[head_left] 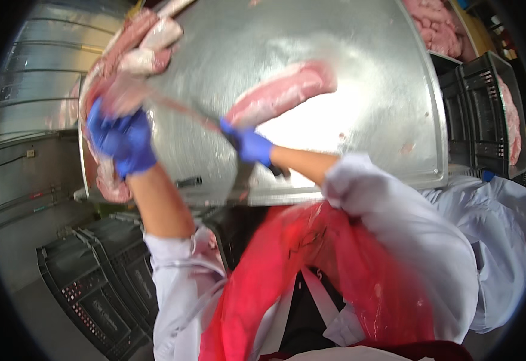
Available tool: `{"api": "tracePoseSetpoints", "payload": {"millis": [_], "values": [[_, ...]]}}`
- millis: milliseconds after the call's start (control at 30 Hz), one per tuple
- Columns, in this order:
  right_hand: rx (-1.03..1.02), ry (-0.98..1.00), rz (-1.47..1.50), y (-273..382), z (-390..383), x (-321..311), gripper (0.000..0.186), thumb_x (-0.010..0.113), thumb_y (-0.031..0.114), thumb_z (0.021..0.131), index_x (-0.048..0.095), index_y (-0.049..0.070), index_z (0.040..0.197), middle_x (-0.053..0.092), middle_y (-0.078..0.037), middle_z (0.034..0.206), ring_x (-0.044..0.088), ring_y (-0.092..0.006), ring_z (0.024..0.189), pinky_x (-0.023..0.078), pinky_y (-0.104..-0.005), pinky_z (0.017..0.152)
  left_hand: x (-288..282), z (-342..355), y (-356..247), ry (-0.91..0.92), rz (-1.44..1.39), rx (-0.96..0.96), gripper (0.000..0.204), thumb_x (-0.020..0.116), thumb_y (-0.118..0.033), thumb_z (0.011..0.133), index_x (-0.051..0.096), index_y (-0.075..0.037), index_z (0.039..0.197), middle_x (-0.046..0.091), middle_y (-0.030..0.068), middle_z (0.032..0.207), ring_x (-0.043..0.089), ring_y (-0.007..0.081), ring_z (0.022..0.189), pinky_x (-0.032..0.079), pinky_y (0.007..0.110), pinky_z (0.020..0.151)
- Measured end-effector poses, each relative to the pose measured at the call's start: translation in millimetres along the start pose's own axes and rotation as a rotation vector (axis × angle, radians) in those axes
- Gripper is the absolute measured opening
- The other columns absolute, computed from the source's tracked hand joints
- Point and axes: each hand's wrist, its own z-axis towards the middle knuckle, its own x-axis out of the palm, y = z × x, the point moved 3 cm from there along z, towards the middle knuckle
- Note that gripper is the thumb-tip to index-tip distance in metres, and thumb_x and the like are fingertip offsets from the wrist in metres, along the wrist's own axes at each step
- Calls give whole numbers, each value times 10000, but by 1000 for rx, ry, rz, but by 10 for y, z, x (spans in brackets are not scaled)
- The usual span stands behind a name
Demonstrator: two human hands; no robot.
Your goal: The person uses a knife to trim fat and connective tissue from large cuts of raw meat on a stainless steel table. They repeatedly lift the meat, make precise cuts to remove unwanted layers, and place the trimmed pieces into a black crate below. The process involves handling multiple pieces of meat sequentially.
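Observation:
My right hand (pixel 249 144), in a blue glove, grips the black handle of a knife (pixel 184 109). Its blade points to the upper left, toward a piece of meat (pixel 124 96) smeared by motion. On that piece my gloved left hand (pixel 121 135) is closed, at the left edge of the metal table (pixel 371 132). More pale pink meat strips (pixel 145 60) are heaped along this edge, partly under the left hand. A long pink cut of meat (pixel 287 90) lies apart at mid-table, just beyond the right hand.
Dark plastic crates (pixel 103 289) stand below the table at left. At right are further black crates (pixel 485 114) with meat, and a bin of pink meat (pixel 434 27). A small dark object (pixel 189 180) lies near the front edge. A white-clothed person (pixel 491 240) is at right.

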Motion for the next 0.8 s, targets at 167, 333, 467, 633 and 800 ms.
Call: {"api": "tracePoseSetpoints", "payload": {"millis": [167, 333, 467, 633, 800], "values": [[-22, 328, -61, 431, -773, -90, 807, 536, 147, 907, 183, 293, 1617, 621, -85, 838, 580, -150, 599, 519, -304, 570, 412, -1022, -1674, -149, 182, 491, 57, 579, -25, 851, 572, -79, 865, 569, 36, 729, 557, 119, 644, 475, 278, 593], [-569, -308, 460, 347, -573, -1603, 875, 667, 149, 923, 151, 211, 1627, 543, 4, 909, 520, -83, 660, 480, -244, 581, 291, -2783, -3148, -189, 916, 1024, 140, 553, -112, 920, 639, -80, 1026, 676, 111, 835, 673, 202, 745, 564, 367, 644], [-637, -615, 480, 1500, -957, -3214, 863, 634, 72, 931, 123, 157, 1621, 566, -47, 819, 594, -126, 574, 490, -255, 474, 638, -3462, -2531, -138, 597, 738, 128, 633, -209, 826, 586, -108, 889, 582, 74, 849, 540, 215, 773, 442, 353, 684], [-773, -605, 586, 2452, -1192, -4088, 817, 617, 35, 933, 172, 147, 1609, 585, -73, 859, 612, -133, 619, 486, -251, 466, -141, -4383, -2410, -831, 1458, 610, 194, 651, -183, 954, 615, 8, 966, 634, 173, 1015, 635, 276, 847, 547, 384, 767], [-773, -565, 630, 2870, -1484, -4060, 686, 558, 62, 968, 246, 133, 1575, 581, -79, 864, 595, -126, 629, 483, -239, 485, -1432, -4829, -2413, -918, 2414, -543, 410, 706, -185, 816, 643, 73, 1128, 691, 288, 1025, 685, 412, 975, 549, 448, 881]]}}
